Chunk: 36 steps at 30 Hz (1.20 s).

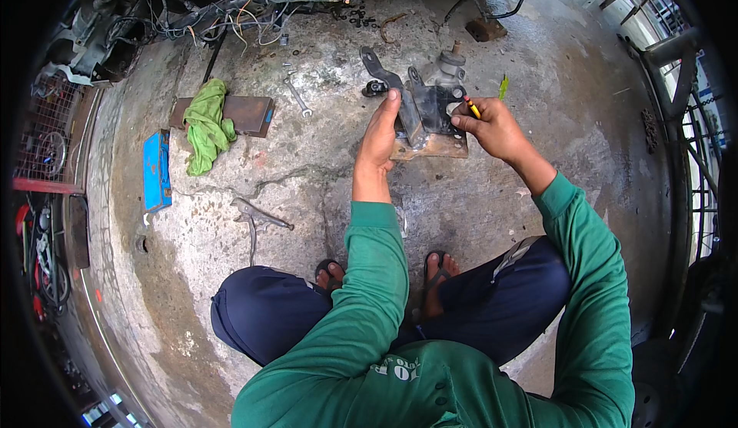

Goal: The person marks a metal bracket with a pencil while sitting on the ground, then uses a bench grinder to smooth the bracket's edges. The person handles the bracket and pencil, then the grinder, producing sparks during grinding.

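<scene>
A black metal bracket assembly [429,106], with a pedal-like arm [373,62] and a rusty base plate [430,148], is in front of me on the concrete floor. My left hand [377,134] grips its left side, thumb up; the other fingers are mostly hidden. Pinched in my right hand [493,129] is a slim yellow-and-black pencil [472,106], held beside the bracket's right side. Something pale and rounded [460,111] shows by my right thumb; I cannot make out what it is. A grey cylindrical part [452,65] stands behind the bracket.
To the left lie a green rag [206,124] on a brown metal bar [254,116], a blue box [157,170], a wrench [298,97] and locking pliers [261,216]. Stripped vehicle parts with loose wires [246,19] line the far side. A green leaf [503,86] lies right of the bracket.
</scene>
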### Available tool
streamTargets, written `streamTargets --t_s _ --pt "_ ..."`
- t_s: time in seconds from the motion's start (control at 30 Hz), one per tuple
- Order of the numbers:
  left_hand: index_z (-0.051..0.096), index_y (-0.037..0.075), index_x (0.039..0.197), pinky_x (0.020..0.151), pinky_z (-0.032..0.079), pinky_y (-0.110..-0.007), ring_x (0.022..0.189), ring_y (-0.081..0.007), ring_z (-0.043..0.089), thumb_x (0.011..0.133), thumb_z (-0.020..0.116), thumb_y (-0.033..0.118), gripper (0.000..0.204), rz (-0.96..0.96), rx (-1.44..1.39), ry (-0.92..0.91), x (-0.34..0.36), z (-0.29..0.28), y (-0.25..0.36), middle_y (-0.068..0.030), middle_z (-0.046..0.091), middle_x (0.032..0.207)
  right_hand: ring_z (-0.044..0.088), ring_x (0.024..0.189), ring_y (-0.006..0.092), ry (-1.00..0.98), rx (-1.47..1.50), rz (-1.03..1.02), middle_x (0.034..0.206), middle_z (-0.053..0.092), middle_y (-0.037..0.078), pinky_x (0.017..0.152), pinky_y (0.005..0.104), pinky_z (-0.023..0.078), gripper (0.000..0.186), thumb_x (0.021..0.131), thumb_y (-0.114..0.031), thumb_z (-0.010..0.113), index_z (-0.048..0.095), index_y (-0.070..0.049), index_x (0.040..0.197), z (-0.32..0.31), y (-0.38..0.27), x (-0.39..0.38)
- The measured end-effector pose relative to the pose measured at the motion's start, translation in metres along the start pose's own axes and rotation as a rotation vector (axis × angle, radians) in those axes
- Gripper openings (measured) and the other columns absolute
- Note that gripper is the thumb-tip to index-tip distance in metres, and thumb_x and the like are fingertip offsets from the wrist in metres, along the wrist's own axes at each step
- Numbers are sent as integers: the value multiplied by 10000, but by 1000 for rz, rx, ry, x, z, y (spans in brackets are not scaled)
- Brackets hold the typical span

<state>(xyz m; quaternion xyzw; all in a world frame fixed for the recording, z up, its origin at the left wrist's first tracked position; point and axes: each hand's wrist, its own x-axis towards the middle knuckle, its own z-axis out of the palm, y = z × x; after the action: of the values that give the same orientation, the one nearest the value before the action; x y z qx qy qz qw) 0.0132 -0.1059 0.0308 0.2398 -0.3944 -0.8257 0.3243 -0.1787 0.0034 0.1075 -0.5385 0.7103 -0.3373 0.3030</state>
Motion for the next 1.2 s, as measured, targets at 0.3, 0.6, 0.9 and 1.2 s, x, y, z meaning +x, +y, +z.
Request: streamTargets --t_s 0.3,0.6,0.9,1.2 --pt "565 -35 1351 1111 376 -400 1322 -270 507 960 558 673 809 -27 74 58 0 2 2 -194 573 1403 649 827 139 -31 62 84 889 741 96 798 330 532 198 895 -86 746 726 65 1021 -2 -4 -1" --pt "564 -53 1339 1146 323 -424 1350 -296 476 972 550 658 800 -18 143 94 -5 9 9 -213 567 1405 656 892 150 -66 188 263 987 743 92 834 319 528 275 901 -35 680 728 43 1160 -4 -22 -6" --pt "545 -66 1356 1139 340 -441 1351 -309 482 976 531 668 826 -13 217 127 -10 19 16 -237 559 1410 472 588 63 -62 178 235 742 594 -21 535 245 393 246 925 -52 667 719 32 1150 -3 -6 -5" --pt "554 -54 1350 1131 344 -440 1343 -303 486 976 520 677 822 -27 209 113 -3 8 7 -226 562 1409 569 689 96 -38 140 197 811 664 23 632 269 476 244 906 -47 692 729 46 1129 -2 -8 -5"
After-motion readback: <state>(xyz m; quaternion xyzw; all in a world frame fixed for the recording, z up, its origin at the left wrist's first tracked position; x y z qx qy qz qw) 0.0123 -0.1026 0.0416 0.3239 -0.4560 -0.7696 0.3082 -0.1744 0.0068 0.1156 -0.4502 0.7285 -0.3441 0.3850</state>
